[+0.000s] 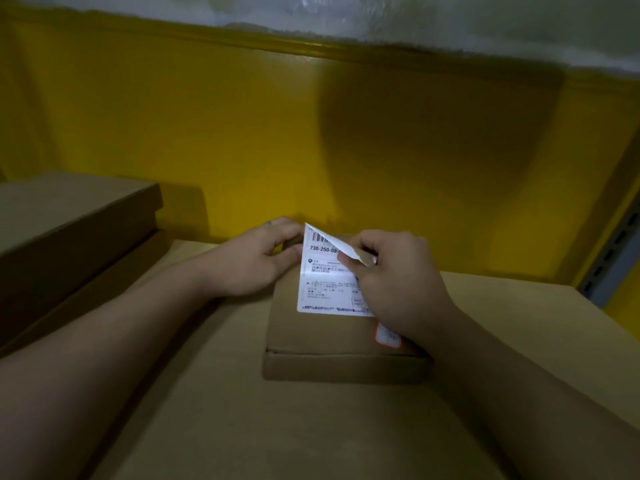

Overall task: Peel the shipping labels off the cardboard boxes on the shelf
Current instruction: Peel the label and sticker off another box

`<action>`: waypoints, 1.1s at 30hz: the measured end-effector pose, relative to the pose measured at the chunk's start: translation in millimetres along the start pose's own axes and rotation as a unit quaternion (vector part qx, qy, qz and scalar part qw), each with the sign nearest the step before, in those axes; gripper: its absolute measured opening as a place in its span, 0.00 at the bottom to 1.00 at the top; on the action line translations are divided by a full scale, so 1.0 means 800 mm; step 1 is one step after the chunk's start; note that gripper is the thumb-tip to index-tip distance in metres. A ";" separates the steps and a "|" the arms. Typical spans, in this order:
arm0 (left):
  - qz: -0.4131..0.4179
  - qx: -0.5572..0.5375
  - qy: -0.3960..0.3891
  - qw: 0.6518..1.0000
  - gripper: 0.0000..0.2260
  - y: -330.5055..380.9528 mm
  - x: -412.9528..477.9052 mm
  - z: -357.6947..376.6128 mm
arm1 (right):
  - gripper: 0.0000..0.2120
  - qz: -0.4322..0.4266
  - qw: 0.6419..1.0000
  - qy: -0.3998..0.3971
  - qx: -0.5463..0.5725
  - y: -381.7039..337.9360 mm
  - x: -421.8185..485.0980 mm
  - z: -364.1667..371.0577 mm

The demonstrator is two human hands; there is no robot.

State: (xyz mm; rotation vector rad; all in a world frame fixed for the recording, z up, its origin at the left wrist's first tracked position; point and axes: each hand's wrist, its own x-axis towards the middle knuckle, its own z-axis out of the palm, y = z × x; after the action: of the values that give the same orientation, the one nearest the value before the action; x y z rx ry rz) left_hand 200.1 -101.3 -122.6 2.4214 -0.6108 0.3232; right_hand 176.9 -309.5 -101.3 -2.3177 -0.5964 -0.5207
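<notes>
A small flat cardboard box (311, 344) lies on top of a large cardboard box (277, 427). A white shipping label (325, 285) with a barcode and printed text covers the small box's top. The label's far right corner is lifted and folded back. My right hand (398, 282) pinches that folded corner between thumb and fingers. My left hand (252, 261) grips the small box's far left edge and holds it down. A small red-edged sticker (388, 336) shows on the box under my right wrist.
Two stacked flat cardboard boxes (69, 230) stand at the left, close to my left forearm. A yellow wall (311, 140) closes the back of the shelf. A grey slotted shelf upright (613, 251) runs along the right side.
</notes>
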 end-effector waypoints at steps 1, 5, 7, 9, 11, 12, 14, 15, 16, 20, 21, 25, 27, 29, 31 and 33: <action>0.001 0.001 0.000 1.000 0.13 0.001 0.000 -0.001 | 0.04 -0.001 1.000 0.001 -0.001 -0.001 0.000 0.000; -0.016 -0.011 -0.006 1.000 0.12 0.003 0.002 -0.001 | 0.05 -0.005 1.000 0.018 -0.011 -0.002 0.000 -0.001; -0.024 -0.018 -0.002 1.000 0.12 0.004 0.003 -0.002 | 0.06 -0.003 1.000 0.024 -0.008 -0.003 -0.001 -0.002; -0.033 -0.031 0.000 0.999 0.12 0.003 0.005 -0.002 | 0.06 0.003 0.999 0.029 -0.015 -0.004 -0.001 -0.002; -0.038 -0.037 -0.007 0.999 0.13 0.001 0.006 -0.003 | 0.07 0.003 0.999 0.031 -0.017 -0.006 -0.001 -0.002; -0.040 -0.037 -0.014 0.998 0.14 0.000 0.007 -0.003 | 0.06 0.001 0.999 0.031 -0.014 -0.006 -0.002 -0.002; -0.041 -0.041 -0.022 0.998 0.18 0.000 0.006 -0.005 | 0.06 0.000 0.999 0.034 -0.006 -0.007 -0.003 -0.003; -0.040 -0.046 -0.022 0.998 0.19 0.000 0.005 -0.006 | 0.06 0.001 0.999 0.038 -0.002 -0.007 -0.004 -0.003; -0.040 -0.050 -0.023 0.998 0.20 -0.001 0.005 -0.006 | 0.05 0.002 0.999 0.042 0.001 -0.007 -0.004 -0.003; -0.039 -0.056 -0.028 0.997 0.18 -0.005 0.007 -0.005 | 0.05 -0.007 0.999 0.054 0.007 -0.007 -0.004 -0.001; -0.040 -0.056 -0.028 0.997 0.17 -0.007 0.008 -0.005 | 0.04 -0.013 0.998 0.059 0.003 -0.007 -0.003 0.000; -0.043 -0.057 -0.023 0.997 0.23 -0.011 0.010 -0.003 | 0.05 -0.036 0.994 0.100 0.009 -0.005 -0.004 0.001; -0.044 -0.058 -0.023 0.997 0.21 -0.011 0.011 -0.002 | 0.05 -0.049 0.990 0.128 0.016 -0.004 -0.006 0.003; -0.042 -0.061 -0.019 0.997 0.15 -0.011 0.011 -0.002 | 0.06 -0.056 0.987 0.149 0.016 -0.005 -0.006 0.004; -0.045 -0.071 -0.018 0.996 0.12 -0.008 0.011 -0.004 | 0.07 -0.054 0.985 0.158 0.029 -0.006 -0.006 0.004; -0.039 -0.074 -0.013 0.996 0.11 -0.005 0.011 -0.004 | 0.08 -0.052 0.982 0.172 0.052 -0.007 -0.005 0.004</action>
State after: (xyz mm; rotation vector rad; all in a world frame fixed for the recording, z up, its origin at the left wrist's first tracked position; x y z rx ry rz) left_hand 209.8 -99.4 -118.9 2.3030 -0.5299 0.2059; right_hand 170.9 -304.4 -102.9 -2.0430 -0.5621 -0.8939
